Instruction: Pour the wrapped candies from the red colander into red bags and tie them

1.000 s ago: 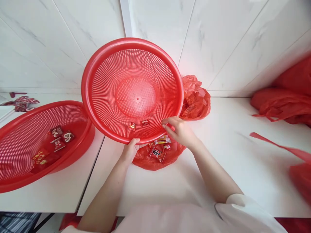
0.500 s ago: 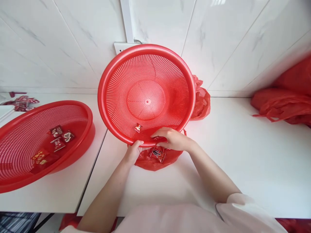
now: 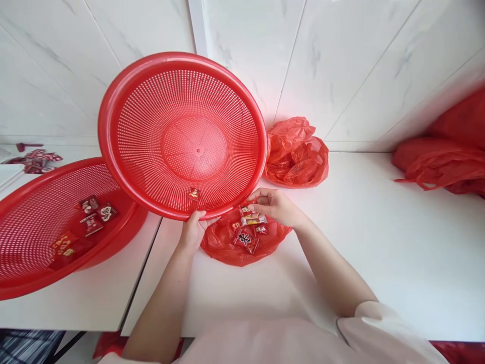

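Tilted toward me, a red mesh basket (image 3: 182, 207) is held off the table by my left hand (image 3: 194, 232), thumb over the near rim and fingers underneath. One small red packet (image 3: 194, 194) lies inside against its lower wall. Beneath its right edge, an opened red plastic bag (image 3: 242, 258) rests on the table with several snack packets (image 3: 246, 240) in it, among them a slim light-coloured stick packet (image 3: 254, 219). Over the bag's far side hovers my right hand (image 3: 278, 206), its fingers curved and apart from the thumb, beside the rim; nothing shows between them.
To the left, another red mesh basket (image 3: 142, 222) holds several red and brown packets (image 3: 93, 217), partly under the tilted one. A crumpled red bag (image 3: 297, 156) sits by the tiled wall (image 3: 341, 60). More red bags (image 3: 443, 164) are piled at the far right.
The tilted basket has swung left and up with my left hand, uncovering more of the bag's packets. My right hand has come out of the basket and is over the bag.
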A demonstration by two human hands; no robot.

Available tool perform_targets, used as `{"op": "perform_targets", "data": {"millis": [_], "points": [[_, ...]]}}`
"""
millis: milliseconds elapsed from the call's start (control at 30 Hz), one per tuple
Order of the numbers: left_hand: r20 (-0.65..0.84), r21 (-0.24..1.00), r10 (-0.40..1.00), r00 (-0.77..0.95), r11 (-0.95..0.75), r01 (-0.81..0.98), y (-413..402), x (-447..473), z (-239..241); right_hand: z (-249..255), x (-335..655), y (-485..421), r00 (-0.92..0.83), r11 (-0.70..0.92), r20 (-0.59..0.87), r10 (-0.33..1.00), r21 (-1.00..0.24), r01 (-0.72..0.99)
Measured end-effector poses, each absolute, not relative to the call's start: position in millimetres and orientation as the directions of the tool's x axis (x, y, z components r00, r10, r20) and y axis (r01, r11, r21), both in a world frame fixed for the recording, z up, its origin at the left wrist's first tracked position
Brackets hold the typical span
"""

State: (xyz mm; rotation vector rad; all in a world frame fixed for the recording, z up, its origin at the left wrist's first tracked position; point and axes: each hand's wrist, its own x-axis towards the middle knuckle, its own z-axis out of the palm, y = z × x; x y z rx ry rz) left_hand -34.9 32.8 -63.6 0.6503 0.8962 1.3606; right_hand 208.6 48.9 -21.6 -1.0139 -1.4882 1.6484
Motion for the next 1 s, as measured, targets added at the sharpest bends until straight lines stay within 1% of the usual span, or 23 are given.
{"op": "perform_targets", "data": {"millis": [67, 167, 267, 333, 367, 433, 533, 633, 733, 800, 933, 1000], "points": [[-0.147, 0.831, 0.989, -0.025, 0.11, -0.545, 33, -35, -61, -23, 207, 48, -0.47, -0.033, -0.067, 0.88, -0.996, 0.08], [-0.135, 0.838, 0.99, -0.039, 0.093, -0.538, 32, -34, -59, -24, 205, 48, -0.407, 0.168, 0.05, 0.912, -0.951, 0.259], [-0.152, 0.846, 0.988, -0.032, 0.113, -0.521, 30, -31, -58, -20, 204, 46, -0.271, 0.334, 0.233, 0.934, -0.837, 0.433], [-0.158, 0.849, 0.987, -0.01, 0.131, -0.511, 26, -26, -58, -15, 203, 43, -0.233, 0.425, 0.356, 0.905, -0.751, 0.504], [-0.159, 0.848, 0.987, 0.014, 0.145, -0.509, 24, -22, -57, -13, 202, 41, -0.251, 0.478, 0.408, 0.878, -0.703, 0.526], [-0.172, 0.841, 0.981, 0.09, 0.194, -0.505, 17, -12, -58, -9, 198, 36, -0.355, 0.584, 0.465, 0.811, -0.604, 0.543], [-0.198, 0.83, 0.96, 0.196, 0.271, -0.487, 6, 4, -64, -12, 188, 31, -0.532, 0.675, 0.417, 0.737, -0.5, 0.543], [-0.217, 0.829, 0.936, 0.278, 0.327, -0.454, -3, 13, -75, -24, 180, 29, -0.627, 0.68, 0.297, 0.72, -0.478, 0.555], [-0.235, 0.833, 0.924, 0.302, 0.352, -0.427, -6, 15, -83, -31, 179, 29, -0.668, 0.664, 0.219, 0.711, -0.52, 0.537], [-0.228, 0.832, 0.932, 0.283, 0.337, -0.44, -3, 12, -81, -29, 182, 31, -0.678, 0.658, 0.212, 0.704, -0.554, 0.51], [-0.211, 0.802, 0.95, 0.232, 0.304, -0.514, 5, 3, -69, -17, 191, 34, -0.701, 0.672, 0.271, 0.66, -0.631, 0.388], [-0.211, 0.794, 0.957, 0.199, 0.287, -0.536, 10, -2, -63, -11, 194, 34, -0.668, 0.654, 0.313, 0.676, -0.672, 0.348]]}}
